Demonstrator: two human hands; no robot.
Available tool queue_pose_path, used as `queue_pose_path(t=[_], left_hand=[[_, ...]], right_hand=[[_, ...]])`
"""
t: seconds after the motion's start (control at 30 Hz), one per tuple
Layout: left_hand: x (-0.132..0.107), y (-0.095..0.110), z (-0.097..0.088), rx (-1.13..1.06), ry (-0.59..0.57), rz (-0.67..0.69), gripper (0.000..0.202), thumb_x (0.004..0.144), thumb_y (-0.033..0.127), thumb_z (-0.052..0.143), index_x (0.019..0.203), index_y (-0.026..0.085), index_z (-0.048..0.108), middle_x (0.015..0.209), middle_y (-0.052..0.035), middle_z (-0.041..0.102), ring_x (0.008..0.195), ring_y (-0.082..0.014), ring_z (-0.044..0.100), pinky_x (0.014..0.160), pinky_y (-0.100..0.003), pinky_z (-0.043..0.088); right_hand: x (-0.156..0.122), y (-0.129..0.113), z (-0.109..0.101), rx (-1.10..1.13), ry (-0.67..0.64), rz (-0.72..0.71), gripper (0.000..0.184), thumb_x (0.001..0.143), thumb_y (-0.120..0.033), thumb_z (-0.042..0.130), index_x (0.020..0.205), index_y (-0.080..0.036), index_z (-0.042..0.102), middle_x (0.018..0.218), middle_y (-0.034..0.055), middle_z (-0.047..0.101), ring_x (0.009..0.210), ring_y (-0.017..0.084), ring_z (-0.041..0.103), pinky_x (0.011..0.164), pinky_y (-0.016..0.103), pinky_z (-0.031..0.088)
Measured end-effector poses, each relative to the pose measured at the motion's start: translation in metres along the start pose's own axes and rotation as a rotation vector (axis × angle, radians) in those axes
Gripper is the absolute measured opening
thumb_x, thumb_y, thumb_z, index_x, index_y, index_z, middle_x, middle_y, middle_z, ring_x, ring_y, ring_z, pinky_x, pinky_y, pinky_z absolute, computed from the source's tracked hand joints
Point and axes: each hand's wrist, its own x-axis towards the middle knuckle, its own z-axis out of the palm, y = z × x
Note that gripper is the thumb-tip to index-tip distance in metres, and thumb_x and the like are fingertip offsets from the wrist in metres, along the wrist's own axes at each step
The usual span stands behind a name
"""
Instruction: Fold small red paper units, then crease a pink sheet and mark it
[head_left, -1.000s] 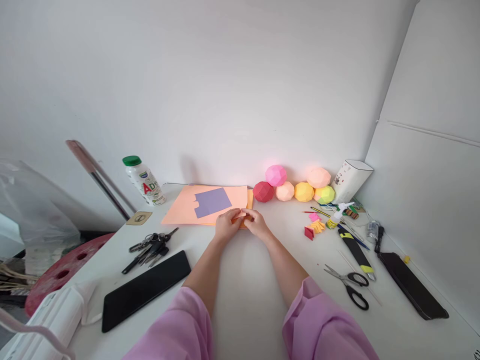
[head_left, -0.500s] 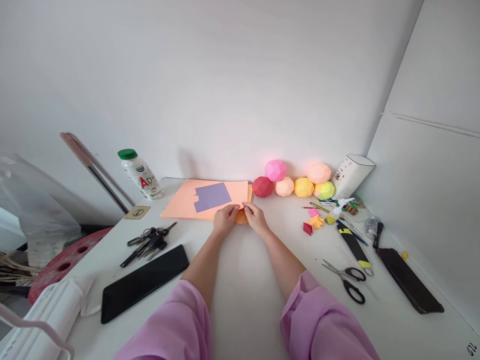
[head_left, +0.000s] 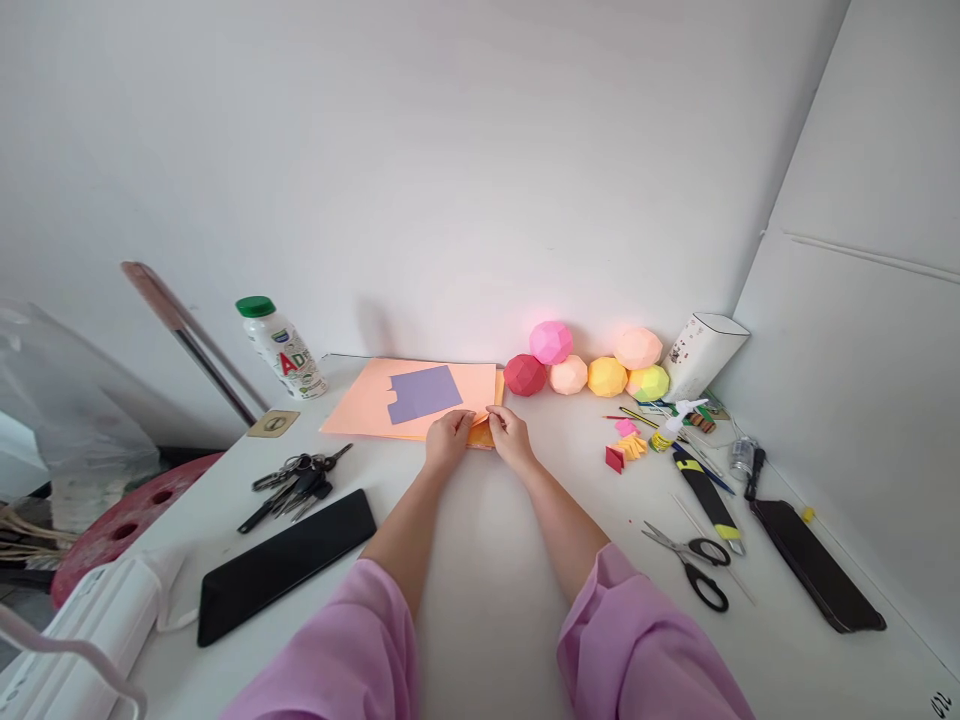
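At the near right corner of a stack of coloured paper (head_left: 356, 405), both my hands are close together. My left hand (head_left: 448, 440) is closed in a pinch on a small piece of orange paper (head_left: 478, 421). The fingertips of my right hand (head_left: 510, 438) pinch the same piece from the other side; whether it is loose or a sheet's corner I cannot tell. A purple sheet (head_left: 426, 393) with a notched left edge lies on top of the peach sheet. Orange sheets show under the stack's right edge.
Faceted paper balls (head_left: 568, 374) stand along the wall, with folded paper pieces (head_left: 630, 446) in front. Scissors (head_left: 697, 565), a box cutter (head_left: 709, 497), a glue bottle (head_left: 667, 432) and a black case (head_left: 816, 565) lie right. Keys (head_left: 300, 485), a black slab (head_left: 289, 568) and a white bottle (head_left: 283, 350) are left.
The orange paper between my fingers now rises and curls a little more. My left hand has shifted slightly left, while the other things stay in place.
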Motion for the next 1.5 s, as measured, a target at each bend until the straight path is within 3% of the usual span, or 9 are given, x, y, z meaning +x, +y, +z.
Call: queue_pose_path(t=[0.2,0.43,0.57,0.7,0.83,1.1,1.27,1.5], left_hand=[[-0.0013,0.0005,0.0009,0.003,0.05,-0.018,0.027,0.085,0.038,0.043,0.08,0.021,0.063,0.084,-0.0062,0.07,0.077,-0.0215,0.063,0.066,-0.03,0.045],[-0.0044,0.0013,0.0026,-0.045,0.06,0.011,0.018,0.082,0.034,0.047,0.092,0.023,0.056,0.089,-0.0033,0.069,0.079,-0.0195,0.065,0.066,-0.029,0.047],[-0.0027,-0.0014,0.0031,-0.055,0.038,0.062,0.014,0.079,0.022,0.044,0.08,0.023,0.058,0.083,-0.0013,0.068,0.076,-0.0183,0.063,0.068,-0.029,0.048],[0.0,-0.0047,0.0044,-0.07,0.027,0.104,0.023,0.074,0.016,0.041,0.071,0.023,0.063,0.09,-0.0024,0.067,0.083,-0.0182,0.062,0.075,-0.03,0.048],[-0.0005,-0.0034,0.0033,-0.097,0.021,0.104,0.029,0.075,0.017,0.04,0.079,0.023,0.068,0.094,-0.0031,0.066,0.087,-0.0186,0.062,0.076,-0.029,0.049],[-0.0015,-0.0006,-0.0001,-0.111,-0.032,0.122,0.025,0.075,0.033,0.056,0.095,0.024,0.069,0.101,-0.0034,0.067,0.075,-0.0171,0.061,0.068,-0.029,0.05],[0.0001,-0.0047,0.0008,-0.127,-0.048,0.124,0.028,0.078,0.04,0.056,0.098,0.024,0.068,0.105,-0.0043,0.066,0.074,-0.0161,0.061,0.068,-0.029,0.05],[0.0005,-0.0067,0.0017,-0.16,-0.055,0.12,0.03,0.08,0.042,0.054,0.099,0.023,0.068,0.107,-0.0053,0.066,0.086,-0.0184,0.063,0.075,-0.03,0.051]], right_hand=[[-0.0011,0.0009,0.0007,0.011,-0.01,0.006,0.027,0.084,-0.026,0.047,0.102,-0.02,0.067,0.102,0.0056,0.069,0.093,0.018,0.065,0.084,0.03,0.052],[-0.0013,0.0024,0.0017,0.018,-0.016,0.013,0.027,0.083,-0.025,0.049,0.103,-0.02,0.066,0.1,0.0055,0.069,0.091,0.018,0.065,0.084,0.03,0.052],[-0.0004,0.003,0.0016,0.02,-0.018,0.011,0.026,0.083,-0.024,0.049,0.103,-0.021,0.066,0.101,0.0049,0.069,0.092,0.018,0.065,0.085,0.031,0.051],[0.0005,0.0029,0.0007,0.023,-0.015,0.007,0.027,0.084,-0.024,0.047,0.103,-0.021,0.066,0.105,0.0051,0.069,0.095,0.018,0.064,0.087,0.032,0.05],[0.0007,0.0019,-0.0006,0.025,-0.008,0.004,0.029,0.085,-0.024,0.043,0.103,-0.021,0.066,0.109,0.005,0.068,0.1,0.018,0.063,0.089,0.031,0.049],[0.0021,0.0036,-0.0002,0.033,-0.016,0.011,0.031,0.085,-0.02,0.041,0.103,-0.02,0.065,0.103,0.0041,0.069,0.094,0.017,0.064,0.085,0.03,0.05],[0.0024,0.005,-0.0002,0.032,-0.02,0.01,0.03,0.084,-0.021,0.041,0.102,-0.02,0.066,0.102,0.0036,0.069,0.092,0.016,0.064,0.084,0.029,0.05],[0.0022,0.0064,0.0003,0.034,-0.022,0.011,0.03,0.083,-0.019,0.043,0.103,-0.023,0.065,0.099,0.0018,0.069,0.091,0.016,0.064,0.084,0.029,0.051]])
